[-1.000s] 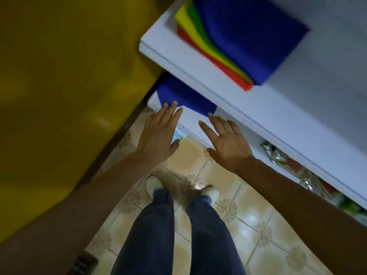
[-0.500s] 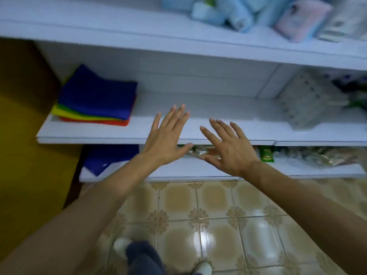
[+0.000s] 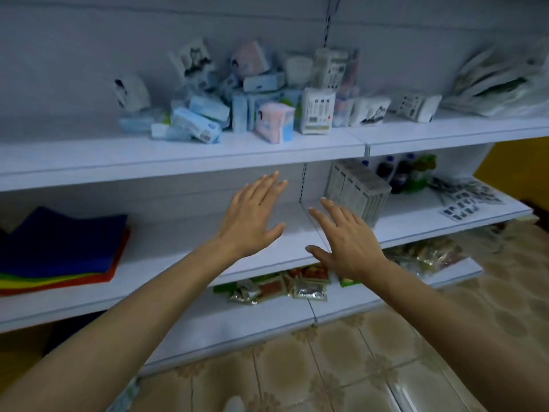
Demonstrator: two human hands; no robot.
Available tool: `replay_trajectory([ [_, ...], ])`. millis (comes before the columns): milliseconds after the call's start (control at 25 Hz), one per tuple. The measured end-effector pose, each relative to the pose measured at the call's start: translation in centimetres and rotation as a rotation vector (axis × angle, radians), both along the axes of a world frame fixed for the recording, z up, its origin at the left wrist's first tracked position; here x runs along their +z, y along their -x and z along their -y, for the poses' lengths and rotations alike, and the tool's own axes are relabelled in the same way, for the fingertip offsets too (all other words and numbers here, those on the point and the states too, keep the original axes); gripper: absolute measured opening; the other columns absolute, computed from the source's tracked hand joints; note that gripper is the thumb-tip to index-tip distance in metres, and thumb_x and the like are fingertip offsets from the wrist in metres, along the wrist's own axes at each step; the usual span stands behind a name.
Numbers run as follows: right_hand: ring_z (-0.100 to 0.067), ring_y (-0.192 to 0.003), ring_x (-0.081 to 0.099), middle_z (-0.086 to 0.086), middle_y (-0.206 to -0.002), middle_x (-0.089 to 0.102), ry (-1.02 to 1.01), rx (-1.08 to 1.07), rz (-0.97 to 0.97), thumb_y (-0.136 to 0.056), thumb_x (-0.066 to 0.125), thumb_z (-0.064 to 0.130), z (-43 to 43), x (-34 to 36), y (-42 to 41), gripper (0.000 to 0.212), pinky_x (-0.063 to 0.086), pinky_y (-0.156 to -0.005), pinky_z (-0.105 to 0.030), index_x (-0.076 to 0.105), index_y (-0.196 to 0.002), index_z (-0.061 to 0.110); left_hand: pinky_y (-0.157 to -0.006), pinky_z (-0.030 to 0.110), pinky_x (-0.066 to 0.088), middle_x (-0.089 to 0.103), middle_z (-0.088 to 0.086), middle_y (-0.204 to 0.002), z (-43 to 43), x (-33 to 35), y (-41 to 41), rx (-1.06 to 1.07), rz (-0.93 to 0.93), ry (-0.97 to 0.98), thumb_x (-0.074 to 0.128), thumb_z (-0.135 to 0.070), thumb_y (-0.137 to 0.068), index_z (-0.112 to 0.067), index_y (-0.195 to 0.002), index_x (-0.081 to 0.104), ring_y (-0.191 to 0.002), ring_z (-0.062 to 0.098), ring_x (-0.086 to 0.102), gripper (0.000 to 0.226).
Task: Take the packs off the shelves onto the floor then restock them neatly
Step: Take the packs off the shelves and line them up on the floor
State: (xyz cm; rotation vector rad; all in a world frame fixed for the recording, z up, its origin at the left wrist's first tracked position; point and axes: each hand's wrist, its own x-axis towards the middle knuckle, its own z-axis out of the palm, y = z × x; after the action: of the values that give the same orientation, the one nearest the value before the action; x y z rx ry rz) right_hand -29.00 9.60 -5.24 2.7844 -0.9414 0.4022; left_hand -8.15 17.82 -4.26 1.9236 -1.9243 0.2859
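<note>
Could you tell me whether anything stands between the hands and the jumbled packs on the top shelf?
Nothing visible does. The left hand and right hand hover open before the middle shelf, below the packs; they need only rise past the open front edge of the top shelf.

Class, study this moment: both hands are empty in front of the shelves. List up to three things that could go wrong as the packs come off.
The packs on the top shelf lie in a loose heap; pulling one out could tumble others, and the pink pack sits nearest the edge.
The upright white packs stand close to dark bottles; a careless sweep by the right hand might knock those.
The sachets on the bottom shelf could scatter over the tiled floor.
</note>
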Motion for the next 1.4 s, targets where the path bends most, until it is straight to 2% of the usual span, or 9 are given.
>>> replay_trajectory([
  [320, -0.034, -0.124, 0.051, -0.016, -0.143, 0.045, 0.092, 0.049, 0.066, -0.083, 0.064, 0.050, 11.9, 2.0, -4.6, 0.064, 0.044, -0.098, -0.043, 0.048, -0.135, 0.016, -0.115, 0.040, 0.020, 0.019, 0.004, -0.159, 13.1, 2.6, -5.0, 0.051, -0.026, 0.157, 0.059, -0.044, -0.089, -0.019, -0.150, 0.026, -0.145, 0.023, 0.020, 0.074],
  [520, -0.033, -0.123, 0.050, -0.014, -0.140, 0.049, 0.126, 0.135, 0.194, -0.085, 0.062, 0.045, 20.3, 5.4, -9.2, 0.058, 0.044, -0.097, -0.043, 0.049, -0.133, 0.016, -0.117, 0.044, 0.021, 0.020, 0.008, -0.158, 23.4, 5.1, -11.2, 0.286, -0.310, 0.262, 0.046, -0.050, -0.094, -0.019, -0.148, 0.029, -0.145, 0.027, 0.016, 0.065],
  [640, -0.028, -0.119, 0.052, -0.011, -0.133, 0.053, 0.101, 0.213, 0.390, -0.090, 0.050, 0.046, 24.5, 8.0, -13.0, 0.050, 0.045, -0.094, -0.040, 0.053, -0.128, 0.014, -0.120, 0.043, 0.013, 0.019, 0.005, -0.159, 27.3, 4.4, -11.1, 0.264, -0.335, 0.201, 0.030, -0.058, -0.094, -0.025, -0.146, 0.031, -0.148, 0.023, 0.002, 0.062],
  [840, -0.033, -0.108, 0.055, -0.014, -0.123, 0.058, 0.062, 0.336, 0.556, -0.088, 0.057, 0.026, 30.8, 13.1, -20.3, 0.041, 0.049, -0.087, -0.042, 0.056, -0.125, 0.008, -0.119, 0.043, 0.004, 0.001, -0.007, -0.162, 30.2, 3.2, -9.4, 0.283, -0.218, 0.138, 0.008, -0.069, -0.087, -0.031, -0.153, 0.011, -0.146, 0.022, -0.020, 0.076],
  [960, -0.029, -0.120, 0.047, -0.008, -0.135, 0.051, -0.080, 0.386, 0.332, -0.088, 0.060, 0.038, 33.8, 14.9, -25.3, 0.054, 0.042, -0.096, -0.042, 0.047, -0.136, 0.016, -0.120, 0.046, 0.013, 0.021, -0.003, -0.159, 30.0, 3.1, -10.2, 0.282, -0.265, 0.269, 0.007, -0.066, -0.092, -0.026, -0.148, 0.028, -0.148, 0.026, 0.003, 0.072],
  [1080, -0.027, -0.119, 0.049, -0.004, -0.129, 0.056, -0.147, 0.445, 0.256, -0.082, 0.062, 0.058, 34.8, 13.4, -28.4, 0.063, 0.039, -0.096, -0.038, 0.052, -0.131, 0.021, -0.108, 0.043, 0.032, 0.046, 0.007, -0.139, 29.3, 3.4, -10.7, 0.428, -0.394, 0.647, 0.029, -0.042, -0.098, -0.013, -0.129, 0.050, -0.130, 0.025, 0.039, 0.048],
  [1160, -0.026, -0.121, 0.046, -0.002, -0.131, 0.053, -0.164, 0.463, 0.341, -0.083, 0.061, 0.058, 35.0, 11.8, -28.9, 0.061, 0.033, -0.099, -0.037, 0.051, -0.131, 0.022, -0.110, 0.038, 0.029, 0.040, 0.013, -0.143, 29.3, 3.3, -11.4, 0.623, -0.442, 0.766, 0.042, -0.033, -0.089, -0.008, -0.130, 0.048, -0.131, 0.027, 0.035, 0.048],
  [1240, -0.026, -0.124, 0.042, 0.000, -0.135, 0.049, -0.146, 0.465, 0.372, -0.086, 0.059, 0.054, 35.4, 11.0, -29.3, 0.058, 0.028, -0.101, -0.037, 0.048, -0.133, 0.023, -0.111, 0.040, 0.028, 0.034, 0.016, -0.147, 29.4, 3.4, -11.9, 0.753, -0.453, 0.745, 0.045, -0.035, -0.081, -0.007, -0.136, 0.042, -0.135, 0.031, 0.031, 0.062],
  [1400, -0.027, -0.127, 0.038, -0.003, -0.138, 0.047, -0.100, 0.442, 0.370, -0.093, 0.050, 0.048, 35.6, 11.0, -29.6, 0.049, 0.024, -0.103, -0.037, 0.046, -0.135, 0.022, -0.098, 0.047, 0.047, 0.052, 0.006, -0.132, 29.5, 2.5, -13.5, 0.780, -0.606, 0.767, 0.059, -0.036, -0.076, -0.017, -0.139, 0.037, -0.123, 0.025, 0.048, 0.069],
])
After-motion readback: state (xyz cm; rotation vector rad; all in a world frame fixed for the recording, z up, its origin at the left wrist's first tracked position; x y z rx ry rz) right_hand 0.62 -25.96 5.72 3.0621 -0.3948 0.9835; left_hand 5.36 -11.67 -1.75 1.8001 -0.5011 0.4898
